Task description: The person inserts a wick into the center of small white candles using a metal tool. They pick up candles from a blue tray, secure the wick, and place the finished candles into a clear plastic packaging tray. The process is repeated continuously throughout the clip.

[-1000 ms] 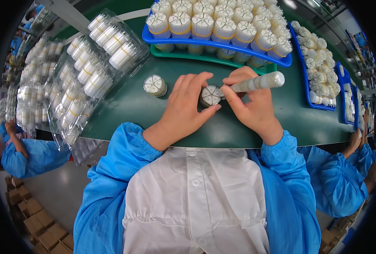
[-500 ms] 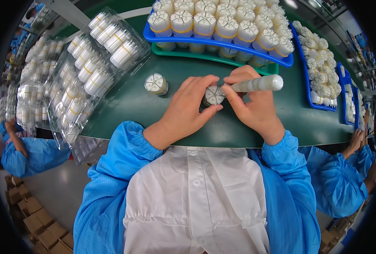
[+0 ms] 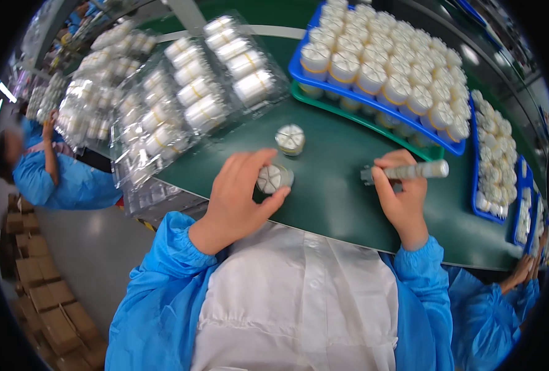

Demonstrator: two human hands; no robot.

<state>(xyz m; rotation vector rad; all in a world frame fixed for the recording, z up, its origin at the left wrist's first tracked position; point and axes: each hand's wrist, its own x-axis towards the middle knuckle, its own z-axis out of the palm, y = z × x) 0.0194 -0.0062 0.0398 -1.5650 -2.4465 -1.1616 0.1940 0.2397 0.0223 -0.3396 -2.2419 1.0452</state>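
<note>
L hand (image 3: pixel 240 198) pinches a small white round part (image 3: pixel 273 178) w/ a segmented top, just above the green table (image 3: pixel 336 198) near its front edge; R hand (image 3: pixel 401 198) is clenched round a grey pen-like tool (image 3: pixel 410 170), held apart from the part. Risk IMO: fingertip-only grip, so the part could slip and roll into the 2nd part (image 3: pixel 290 138) just behind it. Tool tip could also miss the slots if the part tilts.
</note>
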